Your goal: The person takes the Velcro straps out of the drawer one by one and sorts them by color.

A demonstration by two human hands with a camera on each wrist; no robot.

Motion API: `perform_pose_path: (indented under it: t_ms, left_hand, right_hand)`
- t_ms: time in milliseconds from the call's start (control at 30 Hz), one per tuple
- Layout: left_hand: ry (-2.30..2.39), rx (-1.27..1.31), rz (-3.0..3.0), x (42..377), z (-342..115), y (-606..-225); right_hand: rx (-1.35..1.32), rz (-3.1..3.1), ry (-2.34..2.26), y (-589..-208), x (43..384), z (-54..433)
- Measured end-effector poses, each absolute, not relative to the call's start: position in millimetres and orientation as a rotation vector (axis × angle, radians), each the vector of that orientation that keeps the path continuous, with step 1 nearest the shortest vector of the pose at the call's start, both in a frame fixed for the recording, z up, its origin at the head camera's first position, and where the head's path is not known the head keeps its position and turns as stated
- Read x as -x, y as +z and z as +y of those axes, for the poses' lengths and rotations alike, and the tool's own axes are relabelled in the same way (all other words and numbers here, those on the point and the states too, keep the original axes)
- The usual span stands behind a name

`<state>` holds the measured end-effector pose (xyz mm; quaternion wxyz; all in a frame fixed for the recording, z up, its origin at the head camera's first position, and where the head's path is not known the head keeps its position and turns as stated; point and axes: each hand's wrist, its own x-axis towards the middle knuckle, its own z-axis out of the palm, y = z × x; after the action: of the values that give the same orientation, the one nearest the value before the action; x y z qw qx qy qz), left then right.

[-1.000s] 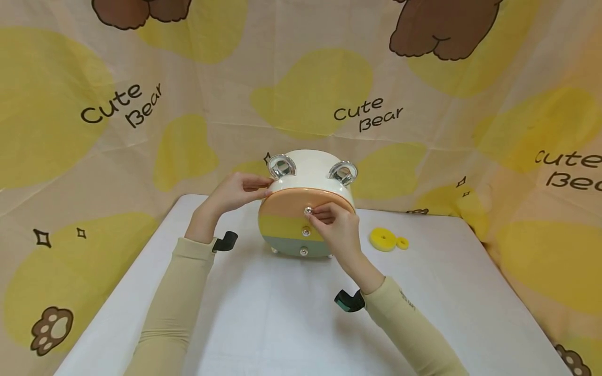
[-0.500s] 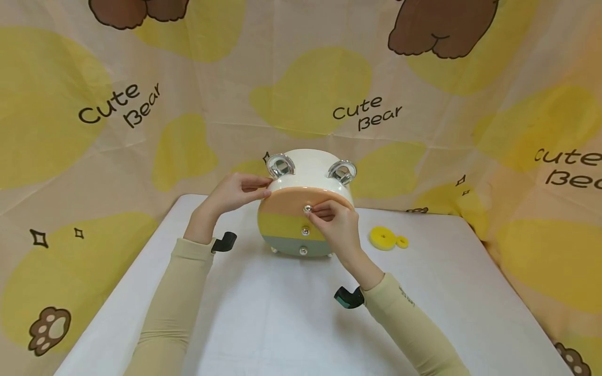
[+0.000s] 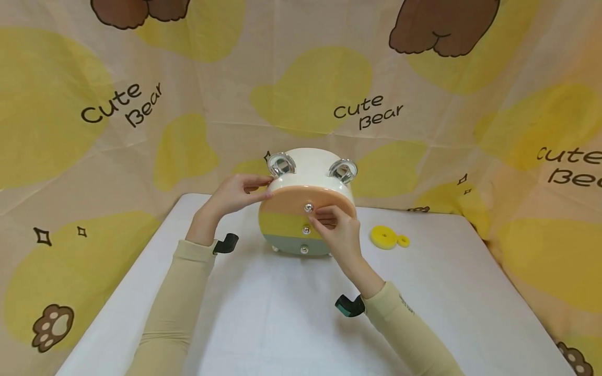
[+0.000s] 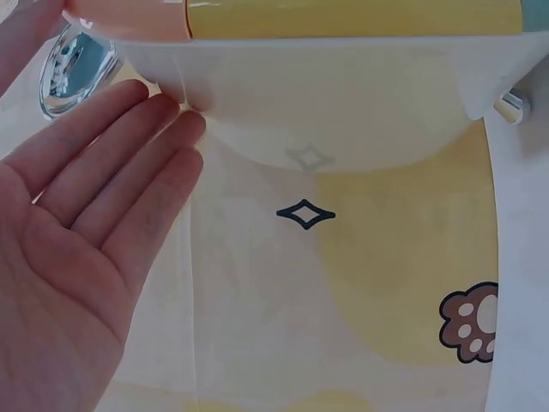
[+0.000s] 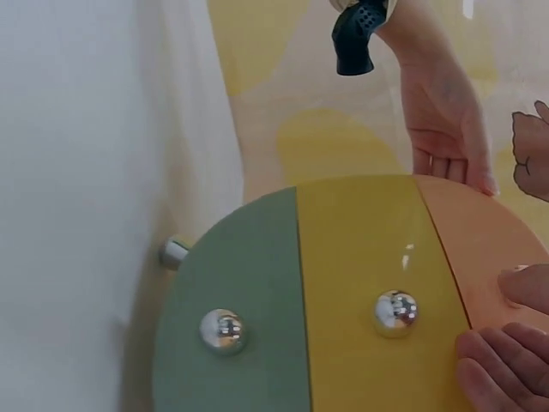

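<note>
A small round-fronted drawer cabinet [image 3: 310,169] with a white shell and two silver ears stands on the table. Its front has an orange top drawer [image 3: 287,201], a yellow middle one [image 3: 275,224] and a green bottom one [image 3: 282,244], each with a silver ball knob. My left hand [image 3: 235,193] steadies the upper left side, fingers straight along the shell and thumb at the orange front's edge. My right hand [image 3: 340,230] is at the orange drawer's knob [image 3: 308,207], thumb and loosely bent fingers apart beside it. The drawers look closed.
Two yellow rings, a large one [image 3: 383,237] and a small one [image 3: 403,241], lie right of the cabinet on the white table [image 3: 273,324]. A bear-print cloth [image 3: 301,89] hangs close behind and along both sides.
My right hand has let go of the orange drawer's knob, its thumb shifting slightly down and away. My left hand stays in place on the cabinet's side.
</note>
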<state>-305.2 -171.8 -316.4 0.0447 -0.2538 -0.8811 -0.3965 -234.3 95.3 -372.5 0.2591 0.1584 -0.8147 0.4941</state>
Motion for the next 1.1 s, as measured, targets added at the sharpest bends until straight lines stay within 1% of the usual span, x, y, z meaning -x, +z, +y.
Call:
perform_pose_path:
  t_ms: [300, 500, 1100]
  left_hand:
    - [-1.151, 0.741, -2.672, 302.7, -168.6, -319.9]
    - [-1.216, 0.742, -2.643, 302.0, -166.6, -322.0]
    - [-1.322, 0.705, -2.661, 299.2, -164.6, -321.1]
  right_hand:
    - [-0.404, -2.241, 1.406, -394.0, 231.0, 93.3]
    - [-0.429, -2.262, 1.361, -405.4, 232.3, 89.1]
    - [-0.332, -2.245, 1.312, -419.4, 234.3, 82.7]
